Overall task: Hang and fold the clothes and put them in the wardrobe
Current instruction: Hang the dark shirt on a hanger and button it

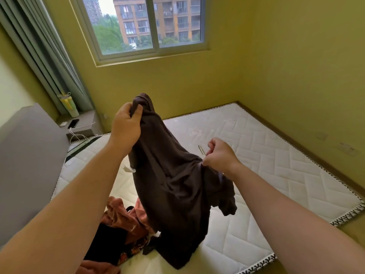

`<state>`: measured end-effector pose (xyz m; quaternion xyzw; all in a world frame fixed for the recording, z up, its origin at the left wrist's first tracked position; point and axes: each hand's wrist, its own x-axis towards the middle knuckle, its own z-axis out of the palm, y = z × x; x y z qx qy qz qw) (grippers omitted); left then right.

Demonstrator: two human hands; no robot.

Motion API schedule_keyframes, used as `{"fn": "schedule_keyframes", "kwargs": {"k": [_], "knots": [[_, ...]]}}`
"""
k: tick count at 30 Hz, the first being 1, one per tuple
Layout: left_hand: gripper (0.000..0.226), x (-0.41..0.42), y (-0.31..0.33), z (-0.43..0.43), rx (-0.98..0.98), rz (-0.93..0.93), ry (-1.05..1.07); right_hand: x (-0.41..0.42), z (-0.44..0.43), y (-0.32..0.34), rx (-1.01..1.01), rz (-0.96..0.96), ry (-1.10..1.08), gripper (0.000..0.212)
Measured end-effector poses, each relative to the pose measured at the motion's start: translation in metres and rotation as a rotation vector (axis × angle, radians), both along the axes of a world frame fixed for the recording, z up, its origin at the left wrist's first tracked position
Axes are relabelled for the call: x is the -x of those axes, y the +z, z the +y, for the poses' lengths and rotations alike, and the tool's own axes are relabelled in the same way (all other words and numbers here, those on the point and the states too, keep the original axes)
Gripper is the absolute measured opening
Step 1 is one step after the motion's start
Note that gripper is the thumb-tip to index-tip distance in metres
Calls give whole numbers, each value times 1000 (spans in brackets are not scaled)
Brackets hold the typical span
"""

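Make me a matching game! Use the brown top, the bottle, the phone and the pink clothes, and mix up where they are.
Things:
1 brown top
2 bottle
3 phone
4 pink clothes

Places:
A heaped on the mattress
B held up by the left hand and right hand
C standing upright beside the curtain
D lying flat on the bedside table

Pairs: 1-B, 2-C, 3-D, 4-A.

Dark brown garment, white quilted mattress, yellow-green walls.
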<state>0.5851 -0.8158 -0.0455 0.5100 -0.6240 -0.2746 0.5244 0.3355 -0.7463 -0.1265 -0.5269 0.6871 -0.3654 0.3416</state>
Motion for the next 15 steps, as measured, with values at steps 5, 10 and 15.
{"fn": "schedule_keyframes", "kwargs": {"k": [5, 10, 15], "knots": [[18, 23, 14, 15, -174, 375, -303, 0, 1, 9, 25, -40, 30, 34], [21, 41, 18, 40, -316, 450, -568, -17, 4, -1, -123, -109, 198, 86], [26, 33, 41, 52, -296, 539, -650, -40, 12, -32, -200, 91, 350, 46]]}}
